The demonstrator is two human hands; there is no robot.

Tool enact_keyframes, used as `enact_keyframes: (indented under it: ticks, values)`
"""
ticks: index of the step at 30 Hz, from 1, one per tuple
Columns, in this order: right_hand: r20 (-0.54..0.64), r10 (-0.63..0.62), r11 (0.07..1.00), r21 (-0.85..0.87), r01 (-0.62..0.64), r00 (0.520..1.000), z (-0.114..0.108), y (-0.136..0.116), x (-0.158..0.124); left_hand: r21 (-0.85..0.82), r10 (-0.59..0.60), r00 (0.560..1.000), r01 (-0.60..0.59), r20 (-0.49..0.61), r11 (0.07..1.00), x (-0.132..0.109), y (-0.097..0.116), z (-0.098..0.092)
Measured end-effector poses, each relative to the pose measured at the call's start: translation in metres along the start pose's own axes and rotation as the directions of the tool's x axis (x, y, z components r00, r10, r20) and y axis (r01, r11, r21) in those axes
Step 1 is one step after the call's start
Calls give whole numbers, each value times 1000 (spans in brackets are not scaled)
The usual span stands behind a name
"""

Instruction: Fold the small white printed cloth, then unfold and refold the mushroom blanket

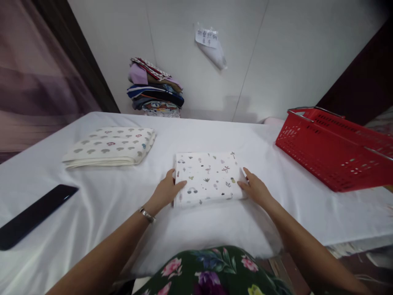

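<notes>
A folded white cloth with small coloured prints [208,176] lies on the white-covered table [215,135] in front of me. My left hand [167,190] grips its left edge, thumb on top and fingers tucked at the side. My right hand [254,187] holds its right edge the same way. A bracelet shows on my left wrist.
A second folded cloth with grey patterns [110,146] lies at the left. A black phone [32,215] rests near the table's left front edge. A red plastic basket [337,149] stands at the right. A stack of folded clothes [155,90] sits against the back wall.
</notes>
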State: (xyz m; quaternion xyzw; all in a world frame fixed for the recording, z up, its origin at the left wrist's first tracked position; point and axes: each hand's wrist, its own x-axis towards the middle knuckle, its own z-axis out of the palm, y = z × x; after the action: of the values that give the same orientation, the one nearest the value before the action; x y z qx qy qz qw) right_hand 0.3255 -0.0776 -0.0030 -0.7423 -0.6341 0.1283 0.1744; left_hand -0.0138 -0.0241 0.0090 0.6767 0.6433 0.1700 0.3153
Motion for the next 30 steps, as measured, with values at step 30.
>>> enact_keyframes:
  ticks: [30]
  values:
    - [256, -479, 829, -182, 529, 839, 76, -120, 118, 388, 395, 918, -355, -26, 850, 5, -1, 42]
